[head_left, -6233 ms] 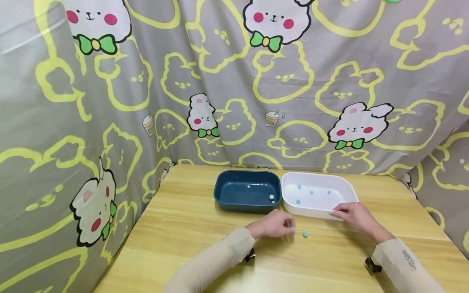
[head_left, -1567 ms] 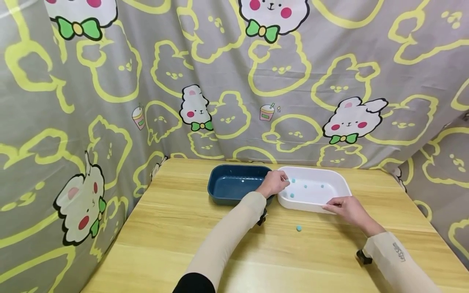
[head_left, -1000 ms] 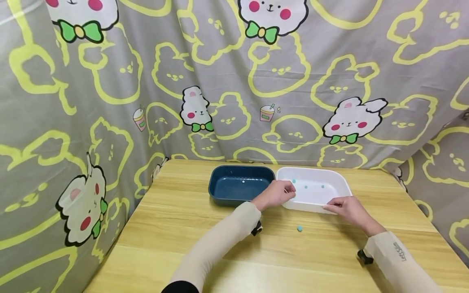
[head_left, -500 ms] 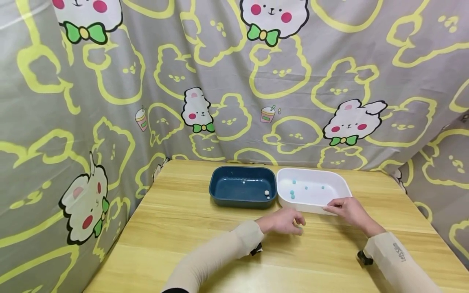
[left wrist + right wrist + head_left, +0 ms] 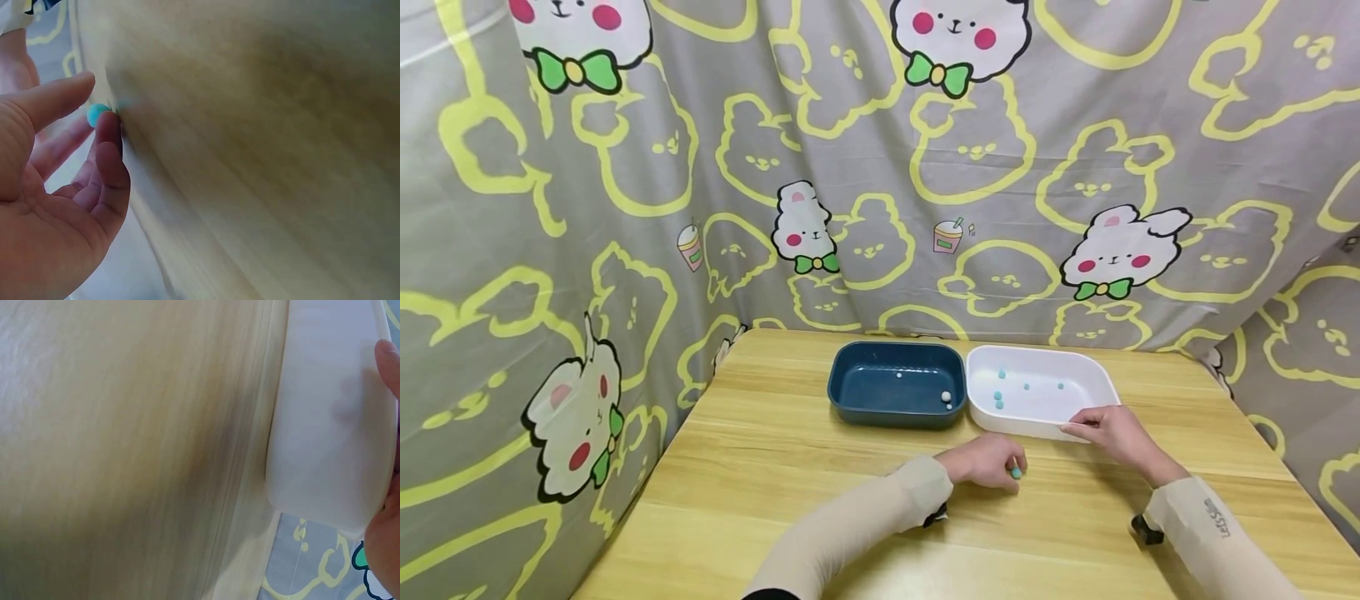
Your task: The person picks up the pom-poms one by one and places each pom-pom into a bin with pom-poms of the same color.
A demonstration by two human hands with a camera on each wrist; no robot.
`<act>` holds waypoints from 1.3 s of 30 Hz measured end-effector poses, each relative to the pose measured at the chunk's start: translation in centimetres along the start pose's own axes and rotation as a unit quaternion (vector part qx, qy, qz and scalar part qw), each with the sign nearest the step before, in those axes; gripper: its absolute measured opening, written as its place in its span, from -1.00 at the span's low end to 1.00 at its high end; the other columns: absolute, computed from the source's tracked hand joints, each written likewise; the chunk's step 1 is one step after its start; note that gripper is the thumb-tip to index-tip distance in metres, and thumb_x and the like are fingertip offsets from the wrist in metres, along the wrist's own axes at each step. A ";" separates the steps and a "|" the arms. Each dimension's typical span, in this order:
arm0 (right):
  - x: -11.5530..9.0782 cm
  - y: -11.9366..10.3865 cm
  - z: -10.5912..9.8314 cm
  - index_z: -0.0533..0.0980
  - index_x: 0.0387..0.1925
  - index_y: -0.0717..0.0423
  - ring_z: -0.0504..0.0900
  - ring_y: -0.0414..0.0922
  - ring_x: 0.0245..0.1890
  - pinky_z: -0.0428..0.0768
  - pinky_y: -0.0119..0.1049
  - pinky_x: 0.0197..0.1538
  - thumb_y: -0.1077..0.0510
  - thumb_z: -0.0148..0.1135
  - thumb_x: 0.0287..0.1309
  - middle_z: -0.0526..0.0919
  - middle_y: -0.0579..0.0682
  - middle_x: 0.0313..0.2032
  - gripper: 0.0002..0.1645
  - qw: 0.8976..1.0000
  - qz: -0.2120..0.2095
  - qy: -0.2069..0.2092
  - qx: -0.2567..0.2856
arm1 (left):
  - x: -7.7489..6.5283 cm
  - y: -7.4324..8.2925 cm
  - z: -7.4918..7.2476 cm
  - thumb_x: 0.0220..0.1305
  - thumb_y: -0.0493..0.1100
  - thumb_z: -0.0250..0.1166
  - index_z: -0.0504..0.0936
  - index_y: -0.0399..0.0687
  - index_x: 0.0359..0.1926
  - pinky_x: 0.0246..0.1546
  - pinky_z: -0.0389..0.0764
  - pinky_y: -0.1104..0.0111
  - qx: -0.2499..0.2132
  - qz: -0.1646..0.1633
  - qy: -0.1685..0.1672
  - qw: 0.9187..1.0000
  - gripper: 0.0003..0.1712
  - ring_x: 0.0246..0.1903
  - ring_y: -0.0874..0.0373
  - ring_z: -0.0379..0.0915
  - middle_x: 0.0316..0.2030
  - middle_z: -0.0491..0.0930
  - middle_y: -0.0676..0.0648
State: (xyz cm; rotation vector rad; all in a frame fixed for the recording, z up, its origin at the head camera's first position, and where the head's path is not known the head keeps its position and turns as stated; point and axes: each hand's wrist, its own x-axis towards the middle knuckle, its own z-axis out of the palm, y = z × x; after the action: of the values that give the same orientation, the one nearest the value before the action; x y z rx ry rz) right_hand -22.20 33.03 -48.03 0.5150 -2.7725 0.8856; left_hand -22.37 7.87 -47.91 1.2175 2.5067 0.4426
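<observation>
My left hand [image 5: 988, 461] is low over the table, fingers and thumb around a small turquoise ball [image 5: 1016, 472]. In the left wrist view the ball [image 5: 97, 115] sits against the fingertips, and the thumb [image 5: 62, 99] stands a little apart from it. My right hand [image 5: 1116, 432] pinches the near rim of a white rectangular box [image 5: 1037, 427], close to its right corner. Several turquoise balls [image 5: 1002, 375] lie inside this box. The right wrist view shows the thumb [image 5: 389, 365] against the box's outer wall [image 5: 331, 425]; the other fingers are mostly hidden.
A dark blue box [image 5: 895, 415] stands directly left of the white one. It holds a larger white ball [image 5: 946, 397] and two smaller white ones. Both stand on a wooden table [image 5: 760, 467], with a patterned curtain [image 5: 865, 167] behind and at the sides.
My left hand has left the white box, where one more turquoise ball now lies, and come down to the ball on the table. The right hand has stayed on the box rim.
</observation>
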 end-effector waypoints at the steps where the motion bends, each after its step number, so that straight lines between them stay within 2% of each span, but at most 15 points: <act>1: 0.0 0.0 0.0 0.66 -0.58 -0.11 0.38 -0.35 -0.60 0.34 -0.43 -0.52 0.01 0.39 0.05 0.60 -0.31 -0.62 -0.84 1.000 0.001 0.002 0.000 | 0.1 0.1 0.1 0.09 -0.11 0.42 0.65 0.05 -0.22 -0.32 0.32 0.69 0.006 0.001 0.000 1.000 -0.79 -0.37 0.44 0.38 -0.39 0.54 0.19; 7: 0.0 0.1 0.0 0.66 -0.57 -0.13 0.40 -0.35 -0.60 0.37 -0.42 -0.49 0.00 0.38 0.06 0.60 -0.33 -0.62 -0.84 1.000 0.001 -0.001 -0.002 | 0.3 0.3 0.4 0.14 -0.12 0.38 0.64 0.08 -0.39 -0.42 0.29 0.69 0.051 0.016 0.004 0.999 -0.95 -0.47 0.45 0.33 -0.52 0.45 0.23; 13: 0.0 0.3 0.1 0.66 -0.55 -0.14 0.40 -0.34 -0.58 0.38 -0.41 -0.48 -0.05 0.36 0.08 0.60 -0.34 -0.61 -0.83 1.000 0.010 -0.008 -0.007 | -0.2 0.2 0.2 0.12 -0.13 0.38 0.62 0.08 -0.44 -0.45 0.28 0.69 0.050 0.028 0.011 0.998 -0.92 -0.50 0.44 0.31 -0.56 0.42 0.23; 17: 0.0 0.4 0.1 0.66 -0.55 -0.14 0.40 -0.33 -0.58 0.38 -0.41 -0.48 -0.05 0.37 0.07 0.60 -0.33 -0.60 -0.83 1.000 0.009 -0.010 -0.006 | -0.7 0.0 -0.1 0.13 -0.13 0.38 0.59 0.09 -0.46 -0.44 0.29 0.69 0.034 0.027 0.007 0.999 -0.89 -0.50 0.44 0.32 -0.56 0.44 0.23; 23: 0.0 0.3 0.0 0.67 -0.56 -0.11 0.41 -0.35 -0.59 0.39 -0.41 -0.48 -0.02 0.38 0.06 0.61 -0.31 -0.60 -0.84 1.000 0.000 0.000 -0.009 | -1.4 -0.1 -0.9 0.15 -0.13 0.36 0.58 0.09 -0.43 -0.41 0.32 0.67 0.000 0.001 0.005 1.000 -0.90 -0.46 0.43 0.35 -0.51 0.47 0.23; 33: 0.0 -0.1 0.0 0.65 -0.58 -0.13 0.38 -0.37 -0.59 0.36 -0.43 -0.49 0.03 0.39 0.05 0.59 -0.33 -0.62 -0.86 1.000 -0.014 0.002 -0.010 | -2.3 -0.2 -1.7 0.21 -0.17 0.32 0.58 0.04 -0.40 -0.42 0.36 0.64 -0.047 -0.007 0.020 0.999 -0.92 -0.47 0.40 0.36 -0.50 0.48 0.21; 39: 0.1 0.0 0.0 0.66 -0.57 -0.10 0.35 -0.36 -0.61 0.33 -0.44 -0.51 0.05 0.40 0.04 0.60 -0.28 -0.62 -0.87 1.000 -0.021 0.005 -0.005 | -2.4 -0.8 -2.2 0.24 -0.18 0.29 0.58 0.00 -0.39 -0.40 0.37 0.65 -0.065 0.001 0.034 0.997 -0.93 -0.45 0.41 0.38 -0.48 0.50 0.19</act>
State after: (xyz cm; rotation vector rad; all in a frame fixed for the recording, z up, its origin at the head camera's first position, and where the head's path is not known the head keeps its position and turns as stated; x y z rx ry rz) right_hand -22.24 32.99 -48.02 0.5618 -2.7450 0.8620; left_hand -22.42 5.14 -45.96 1.1733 2.4888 0.6479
